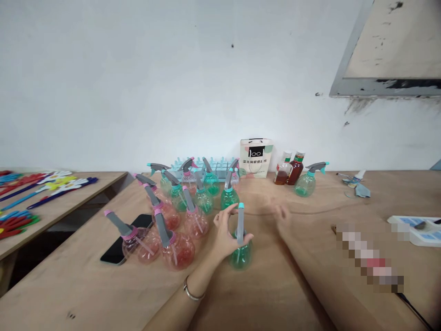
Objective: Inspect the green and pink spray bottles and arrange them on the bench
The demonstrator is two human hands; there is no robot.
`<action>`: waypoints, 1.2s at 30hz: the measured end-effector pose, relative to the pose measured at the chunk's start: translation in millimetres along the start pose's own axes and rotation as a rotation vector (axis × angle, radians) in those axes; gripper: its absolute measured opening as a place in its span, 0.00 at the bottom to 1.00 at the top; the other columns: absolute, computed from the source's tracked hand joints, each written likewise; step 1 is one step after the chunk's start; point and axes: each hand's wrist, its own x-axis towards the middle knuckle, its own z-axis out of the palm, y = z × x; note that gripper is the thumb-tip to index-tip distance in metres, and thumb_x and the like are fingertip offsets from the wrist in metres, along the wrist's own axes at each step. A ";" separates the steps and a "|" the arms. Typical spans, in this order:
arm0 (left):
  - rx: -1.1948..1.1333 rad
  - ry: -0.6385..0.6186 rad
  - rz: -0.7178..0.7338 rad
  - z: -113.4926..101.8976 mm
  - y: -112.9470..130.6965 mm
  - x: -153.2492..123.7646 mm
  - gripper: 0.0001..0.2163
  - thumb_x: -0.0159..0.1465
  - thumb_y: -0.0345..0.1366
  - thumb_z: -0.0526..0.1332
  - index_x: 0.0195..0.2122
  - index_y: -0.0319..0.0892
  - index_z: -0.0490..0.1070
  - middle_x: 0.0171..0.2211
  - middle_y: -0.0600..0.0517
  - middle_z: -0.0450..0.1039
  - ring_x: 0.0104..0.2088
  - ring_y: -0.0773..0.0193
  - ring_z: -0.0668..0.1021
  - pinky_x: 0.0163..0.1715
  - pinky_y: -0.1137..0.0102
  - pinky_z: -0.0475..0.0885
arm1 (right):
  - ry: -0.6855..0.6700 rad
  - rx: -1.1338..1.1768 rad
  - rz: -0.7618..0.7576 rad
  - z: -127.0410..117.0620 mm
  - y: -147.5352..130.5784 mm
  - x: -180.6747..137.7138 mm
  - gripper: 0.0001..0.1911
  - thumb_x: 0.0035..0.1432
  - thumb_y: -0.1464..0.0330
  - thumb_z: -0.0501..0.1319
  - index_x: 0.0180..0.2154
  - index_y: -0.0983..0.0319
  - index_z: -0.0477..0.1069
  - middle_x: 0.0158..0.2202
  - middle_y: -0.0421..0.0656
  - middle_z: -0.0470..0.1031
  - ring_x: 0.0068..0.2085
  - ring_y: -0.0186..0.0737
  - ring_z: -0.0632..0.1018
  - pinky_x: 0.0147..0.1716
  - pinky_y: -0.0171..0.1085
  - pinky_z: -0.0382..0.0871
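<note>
A green spray bottle (242, 259) with a grey and turquoise spray head stands upright on the table in front of me. My left hand (225, 234) is curled round its neck, the thumb reaching past the right side of the grey head. To the right of that bottle, my right hand (283, 218) is above the table and smeared by motion, so its fingers are unclear. Left of my hands stand several pink spray bottles (179, 253), and behind them several green ones (203, 200). Another green spray bottle (305, 185) stands apart at the back right.
A black phone (112, 250) lies beneath the pink bottles. Against the wall are a turquoise rack (220, 168), a paper bag (257, 165) and two bottles of dark liquid (296, 170). A white tray (415, 234) and a blurred-out long object (370, 257) lie right.
</note>
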 end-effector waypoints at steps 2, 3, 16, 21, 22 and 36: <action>0.037 -0.045 -0.015 -5.3 1.0 -2.2 0.38 0.47 0.47 0.73 0.58 0.47 0.61 0.50 0.45 0.72 0.53 0.45 0.73 0.59 0.47 0.56 | 0.400 -0.205 0.050 -18.0 17.7 41.3 0.33 0.59 0.45 0.53 0.55 0.62 0.68 0.57 0.52 0.72 0.57 0.50 0.72 0.59 0.51 0.65; 0.036 -0.077 -0.016 -6.8 0.7 -3.8 0.36 0.48 0.46 0.72 0.57 0.47 0.62 0.52 0.44 0.71 0.55 0.45 0.72 0.59 0.48 0.57 | 0.493 -0.246 0.073 -28.6 26.2 62.5 0.39 0.57 0.45 0.56 0.60 0.65 0.61 0.62 0.56 0.65 0.62 0.51 0.67 0.62 0.52 0.60; -0.262 -0.343 0.036 -11.4 3.2 -17.2 0.36 0.57 0.32 0.64 0.66 0.46 0.53 0.64 0.40 0.60 0.64 0.48 0.66 0.63 0.53 0.62 | 0.436 -0.189 0.432 -78.3 90.4 140.1 0.48 0.35 0.53 0.72 0.56 0.65 0.59 0.59 0.62 0.67 0.60 0.63 0.70 0.61 0.57 0.62; -0.278 -0.288 -0.012 -6.7 11.9 -18.6 0.36 0.54 0.26 0.60 0.65 0.46 0.56 0.56 0.42 0.68 0.48 0.54 0.78 0.48 0.59 0.74 | 0.371 -0.150 0.370 -61.0 85.9 102.9 0.48 0.35 0.51 0.71 0.55 0.67 0.60 0.58 0.62 0.68 0.58 0.59 0.72 0.59 0.51 0.66; -0.272 -0.258 -0.035 -5.3 13.2 -18.4 0.35 0.53 0.26 0.60 0.64 0.45 0.57 0.54 0.43 0.70 0.44 0.57 0.79 0.46 0.59 0.75 | 0.345 -0.144 0.362 -57.9 84.2 91.9 0.48 0.34 0.50 0.71 0.54 0.67 0.61 0.57 0.61 0.69 0.57 0.58 0.73 0.58 0.51 0.67; -0.876 -0.372 -0.457 -46.3 27.1 15.7 0.25 0.54 0.49 0.68 0.48 0.37 0.74 0.27 0.49 0.78 0.24 0.62 0.78 0.25 0.70 0.73 | -0.249 -0.064 0.028 -1.6 8.4 -56.7 0.40 0.47 0.50 0.69 0.57 0.58 0.61 0.56 0.51 0.70 0.59 0.58 0.70 0.61 0.60 0.62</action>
